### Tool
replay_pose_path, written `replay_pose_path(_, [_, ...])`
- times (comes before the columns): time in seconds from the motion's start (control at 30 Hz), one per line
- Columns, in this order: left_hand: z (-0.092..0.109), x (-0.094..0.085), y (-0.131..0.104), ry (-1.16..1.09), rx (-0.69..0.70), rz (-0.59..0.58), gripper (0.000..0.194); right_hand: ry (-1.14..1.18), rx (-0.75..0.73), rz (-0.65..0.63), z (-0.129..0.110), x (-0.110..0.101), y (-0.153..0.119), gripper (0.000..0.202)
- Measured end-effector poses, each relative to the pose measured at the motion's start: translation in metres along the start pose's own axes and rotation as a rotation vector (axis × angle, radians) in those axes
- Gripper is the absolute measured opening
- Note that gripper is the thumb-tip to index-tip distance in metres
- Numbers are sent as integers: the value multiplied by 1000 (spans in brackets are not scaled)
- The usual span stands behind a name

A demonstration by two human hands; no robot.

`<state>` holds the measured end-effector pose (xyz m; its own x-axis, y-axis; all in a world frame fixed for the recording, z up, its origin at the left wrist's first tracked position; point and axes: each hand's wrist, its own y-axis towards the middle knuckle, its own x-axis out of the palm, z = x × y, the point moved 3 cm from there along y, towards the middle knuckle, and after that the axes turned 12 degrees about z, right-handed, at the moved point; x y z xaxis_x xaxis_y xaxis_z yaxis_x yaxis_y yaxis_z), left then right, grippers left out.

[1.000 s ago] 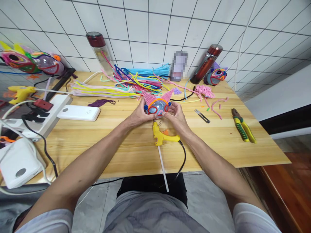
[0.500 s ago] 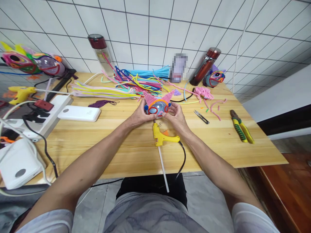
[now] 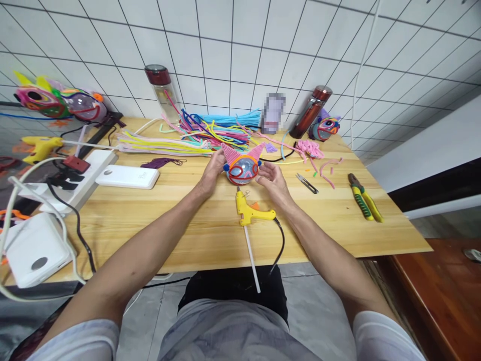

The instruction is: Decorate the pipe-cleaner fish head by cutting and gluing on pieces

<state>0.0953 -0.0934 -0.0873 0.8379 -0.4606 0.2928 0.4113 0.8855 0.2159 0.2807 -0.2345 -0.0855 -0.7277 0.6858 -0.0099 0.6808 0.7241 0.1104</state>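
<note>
In the middle of the table is a clear ball figure [image 3: 244, 169] with pink pipe-cleaner ears, blue pompoms, an orange band, red rings and a pink folded strip low on its front. My left hand [image 3: 212, 175] holds its left side, fingers by the ear and partly hidden behind it. At the right side my right hand [image 3: 275, 181] has its fingers apart, thumb and fingertips close against the ball. Just in front of the ball lies a yellow glue gun [image 3: 248, 209], its nozzle pointing at it and a glue stick reaching past the table edge.
Pipe cleaners [image 3: 218, 130] lie in bundles at the back. Thread snips [image 3: 307, 184] and pliers [image 3: 364, 197] are at right. A power bank [image 3: 128, 176], power strip [image 3: 88, 180] and cables crowd the left. Bottles [image 3: 311, 112] and finished figures [image 3: 326, 125] stand near the wall.
My thumbs have come off the ball's front, and my right hand has loosened outward. The pink strip on the front now shows uncovered. The whole view has shifted slightly.
</note>
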Motion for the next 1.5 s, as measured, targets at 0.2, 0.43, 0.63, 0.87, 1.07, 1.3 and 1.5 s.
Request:
replay_pose_path(0.2, [-5, -8, 13, 5, -10, 193, 99, -20, -53, 62, 2, -4, 9, 68])
replay_pose_path(0.43, [7, -17, 29, 95, 130, 387, 85, -192, -238, 245, -14, -22, 11, 37])
replay_pose_path(0.63, [17, -21, 32, 137, 146, 505, 78, -225, -276, 299, -19, -28, 14, 24])
replay_pose_path(0.87, [10, -18, 6, 174, 162, 543, 72, -254, -293, 301, -21, -29, 15, 23])
replay_pose_path(1.07, [0, -24, 7, 172, 189, 481, 72, -309, -308, 268, -21, -29, 17, 28])
replay_pose_path(1.3, [-5, -23, 10, 136, 151, 456, 66, -365, -322, 232, -26, -26, 12, 30])
replay_pose_path(1.5, [-3, -23, 7, 183, 126, 478, 59, -379, -343, 237, -29, -26, 11, 26])
